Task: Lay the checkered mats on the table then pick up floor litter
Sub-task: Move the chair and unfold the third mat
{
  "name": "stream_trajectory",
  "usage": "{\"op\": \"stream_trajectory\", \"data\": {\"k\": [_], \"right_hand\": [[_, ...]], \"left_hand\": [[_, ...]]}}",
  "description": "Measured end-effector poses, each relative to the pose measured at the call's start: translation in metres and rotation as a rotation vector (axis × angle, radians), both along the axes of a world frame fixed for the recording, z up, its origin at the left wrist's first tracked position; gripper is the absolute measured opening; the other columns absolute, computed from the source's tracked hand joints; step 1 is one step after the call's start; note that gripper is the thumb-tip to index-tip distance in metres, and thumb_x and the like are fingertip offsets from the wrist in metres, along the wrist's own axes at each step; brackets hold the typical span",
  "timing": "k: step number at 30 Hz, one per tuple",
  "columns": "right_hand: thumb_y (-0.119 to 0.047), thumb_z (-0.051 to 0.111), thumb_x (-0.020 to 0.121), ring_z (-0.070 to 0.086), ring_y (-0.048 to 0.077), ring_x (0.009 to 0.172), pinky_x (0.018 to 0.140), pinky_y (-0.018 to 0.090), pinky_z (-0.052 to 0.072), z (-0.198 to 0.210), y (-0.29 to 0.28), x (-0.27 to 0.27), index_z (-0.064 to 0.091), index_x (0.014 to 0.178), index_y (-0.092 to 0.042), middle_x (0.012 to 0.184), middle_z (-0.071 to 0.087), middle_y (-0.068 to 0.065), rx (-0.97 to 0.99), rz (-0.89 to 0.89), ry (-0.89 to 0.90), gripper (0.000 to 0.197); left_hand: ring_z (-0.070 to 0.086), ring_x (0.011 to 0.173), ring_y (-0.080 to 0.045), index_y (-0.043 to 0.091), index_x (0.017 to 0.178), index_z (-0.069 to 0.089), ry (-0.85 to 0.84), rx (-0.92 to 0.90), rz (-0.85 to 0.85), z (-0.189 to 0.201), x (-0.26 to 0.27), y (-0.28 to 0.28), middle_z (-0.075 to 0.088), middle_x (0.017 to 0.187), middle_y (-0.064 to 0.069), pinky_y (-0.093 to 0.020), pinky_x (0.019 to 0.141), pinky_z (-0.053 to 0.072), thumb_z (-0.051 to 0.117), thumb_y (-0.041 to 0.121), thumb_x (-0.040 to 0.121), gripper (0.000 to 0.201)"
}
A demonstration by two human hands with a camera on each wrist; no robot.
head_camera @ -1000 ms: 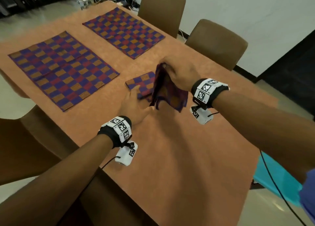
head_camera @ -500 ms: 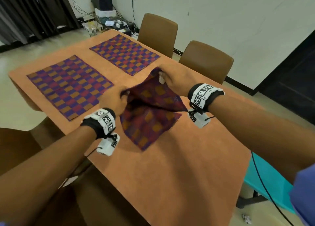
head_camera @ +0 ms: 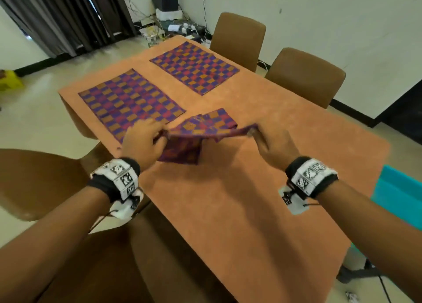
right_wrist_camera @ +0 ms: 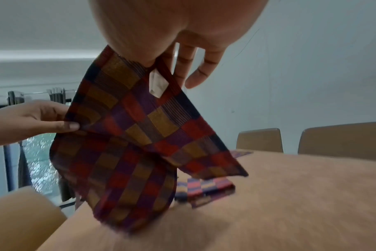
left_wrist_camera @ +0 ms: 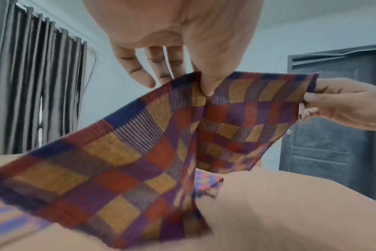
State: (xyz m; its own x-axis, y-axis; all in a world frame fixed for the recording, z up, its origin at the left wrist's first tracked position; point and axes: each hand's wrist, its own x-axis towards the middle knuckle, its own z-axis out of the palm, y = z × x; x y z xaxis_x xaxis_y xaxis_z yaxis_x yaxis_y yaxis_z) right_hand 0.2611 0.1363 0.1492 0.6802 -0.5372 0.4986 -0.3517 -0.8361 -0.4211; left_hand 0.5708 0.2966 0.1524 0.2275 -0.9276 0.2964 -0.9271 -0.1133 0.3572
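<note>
Both hands hold a purple, red and orange checkered mat (head_camera: pixel 182 148) half unfolded just above the orange table (head_camera: pixel 228 211). My left hand (head_camera: pixel 159 135) pinches its left corner between thumb and finger, seen close in the left wrist view (left_wrist_camera: pixel 206 88). My right hand (head_camera: pixel 255 135) pinches the other corner near a white label (right_wrist_camera: pixel 158 84). The mat (right_wrist_camera: pixel 129 144) sags and still folds in the middle. Another folded mat (head_camera: pixel 218 119) lies on the table right behind it. Two mats lie flat farther off, one near left (head_camera: pixel 130 101), one far right (head_camera: pixel 194 67).
Brown chairs stand at the far side (head_camera: pixel 237 37) (head_camera: pixel 306 76) and at my near left (head_camera: pixel 41 181). A small scrap (head_camera: pixel 351 297) lies on the floor at bottom right, beside a teal object (head_camera: pixel 399 193). Cables and boxes (head_camera: pixel 169 17) clutter the far corner.
My hands have moved apart, stretching the mat out wider between them. The left hand, flat on the table a second ago, now pinches a corner. The folded mat behind is uncovered.
</note>
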Motion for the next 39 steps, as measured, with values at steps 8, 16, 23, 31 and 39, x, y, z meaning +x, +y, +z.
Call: {"op": "stream_trajectory", "data": {"k": [8, 16, 23, 31, 39], "right_hand": [[-0.017, 0.047, 0.082, 0.06, 0.016, 0.072, 0.064, 0.027, 0.04, -0.114, 0.114, -0.101, 0.059, 0.086, -0.018, 0.081, 0.067, -0.005, 0.523, 0.192, 0.633, 0.013], [-0.016, 0.059, 0.067, 0.06, 0.006, 0.071, 0.066, 0.027, 0.051, -0.102, 0.111, -0.107, 0.068, 0.084, -0.026, 0.078, 0.065, -0.016, 0.714, 0.153, 0.916, 0.022], [-0.032, 0.058, 0.074, 0.054, 0.027, 0.11, 0.091, 0.042, 0.048, -0.128, 0.031, -0.045, 0.053, 0.131, -0.024, 0.121, 0.059, 0.004, 0.453, -0.174, 0.675, 0.057], [-0.041, 0.065, 0.081, 0.058, 0.023, 0.091, 0.076, 0.033, 0.042, -0.138, -0.01, -0.041, 0.062, 0.086, -0.024, 0.093, 0.062, -0.006, 0.533, -0.401, 0.772, 0.018], [-0.022, 0.06, 0.093, 0.05, 0.018, 0.07, 0.058, 0.027, 0.033, -0.135, -0.002, -0.083, 0.051, 0.094, -0.016, 0.072, 0.051, -0.01, 0.661, -0.322, 0.616, 0.01]], "left_hand": [[0.063, 0.083, -0.016, 0.034, 0.089, 0.066, -0.048, 0.536, -0.328, -0.122, -0.067, 0.103, 0.065, 0.086, 0.013, -0.034, 0.07, 0.043, 0.047, 0.052, 0.075, 0.03], [0.053, 0.094, -0.014, 0.034, 0.096, 0.065, 0.083, 0.508, -0.246, -0.139, -0.052, 0.069, 0.062, 0.096, 0.013, -0.038, 0.081, 0.044, 0.046, 0.065, 0.077, 0.041], [0.049, 0.117, -0.043, 0.011, 0.138, 0.04, 0.157, 0.594, 0.173, -0.14, -0.011, -0.004, 0.05, 0.13, -0.022, -0.048, 0.097, 0.043, 0.067, 0.037, 0.082, 0.068], [0.062, 0.093, -0.033, 0.017, 0.131, 0.042, 0.563, 0.611, 0.281, -0.143, 0.006, -0.036, 0.062, 0.116, -0.019, -0.039, 0.078, 0.052, 0.071, 0.012, 0.08, 0.059], [0.05, 0.091, -0.018, 0.024, 0.104, 0.047, 0.559, 0.262, 0.05, -0.125, -0.002, -0.055, 0.051, 0.103, -0.002, -0.032, 0.086, 0.043, 0.056, -0.011, 0.081, 0.043]]}}
